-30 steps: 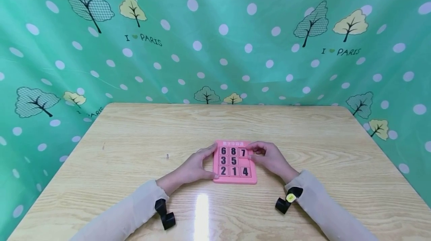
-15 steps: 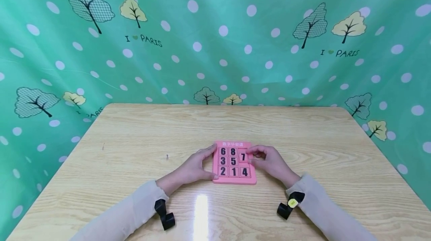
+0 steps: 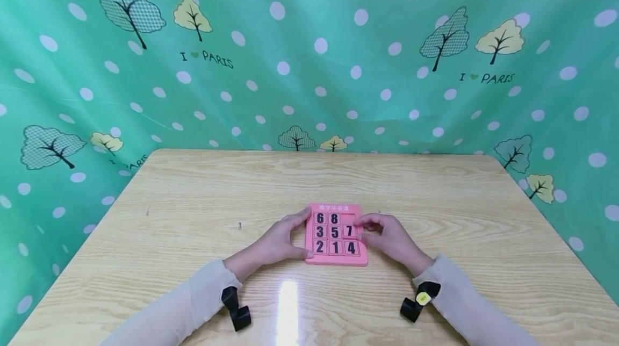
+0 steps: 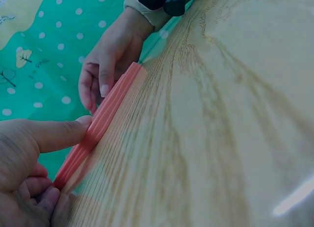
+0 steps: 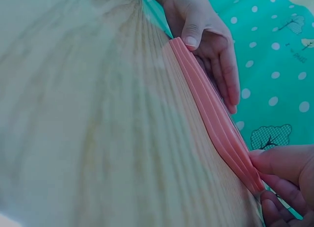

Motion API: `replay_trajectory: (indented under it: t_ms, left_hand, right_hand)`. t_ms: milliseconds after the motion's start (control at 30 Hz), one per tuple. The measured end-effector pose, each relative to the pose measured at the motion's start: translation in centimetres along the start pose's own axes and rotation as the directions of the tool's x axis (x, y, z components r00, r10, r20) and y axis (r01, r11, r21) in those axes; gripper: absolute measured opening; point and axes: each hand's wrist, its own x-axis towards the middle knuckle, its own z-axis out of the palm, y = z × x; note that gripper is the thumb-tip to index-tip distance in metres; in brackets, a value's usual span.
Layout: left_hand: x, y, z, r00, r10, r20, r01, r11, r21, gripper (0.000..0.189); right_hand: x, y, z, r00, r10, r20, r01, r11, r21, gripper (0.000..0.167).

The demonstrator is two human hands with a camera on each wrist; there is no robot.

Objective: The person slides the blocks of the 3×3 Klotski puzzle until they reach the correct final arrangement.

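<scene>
A pink sliding number puzzle point(image 3: 321, 261) lies flat on the table, its rows reading 6 8, then 3 5 7, then 2 1 4. The bare slot is at its top right. My left hand point(image 3: 278, 238) grips the puzzle's left side, thumb at the lower corner and fingers at the upper one. At the right side, my right hand point(image 3: 389, 236) pinches the 7 tile point(image 3: 349, 231) between thumb and forefinger. The wrist views show the pink frame point(image 4: 105, 116) only edge-on, so the tiles are hidden there.
The wood-grain table point(image 3: 217, 185) extends around the puzzle on all sides. Behind it hangs a green dotted curtain point(image 3: 309, 77) with printed trees. A black camera point(image 3: 237, 311) is strapped to each wrist over light sleeves.
The 7 tile has slid down from the top right into the middle row, leaving the slot above it bare. My right hand has moved down with it. My left hand has stayed put.
</scene>
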Motion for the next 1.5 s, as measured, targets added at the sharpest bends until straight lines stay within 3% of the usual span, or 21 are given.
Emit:
replay_trajectory:
  t_ms: [467,733,1100,1500]
  left_hand:
    - [0.0,0.0,0.0,1.000,0.014,0.001,-0.014,1.000,0.011,0.097]
    - [-0.1,-0.1,-0.1,1.000,0.012,-0.003,-0.012,1.000,-0.005,0.097]
    - [0.0,0.0,-0.1,1.000,-0.007,0.008,0.007,1.000,0.020,0.097]
    - [0.0,-0.1,-0.2,1.000,0.005,0.010,-0.006,1.000,0.026,0.095]
  right_hand:
    - [-0.3,0.0,-0.2,0.999,-0.022,0.033,0.020,0.999,0.034,0.025]
    - [0.6,-0.2,-0.5,0.998,-0.043,0.035,0.041,0.998,0.056,0.026]
    - [2.2,-1.2,0.8,0.998,-0.061,-0.020,0.063,0.995,0.076,0.026]
    - [3.3,-1.7,2.4,0.996,-0.081,-0.026,0.083,0.994,0.065,0.029]
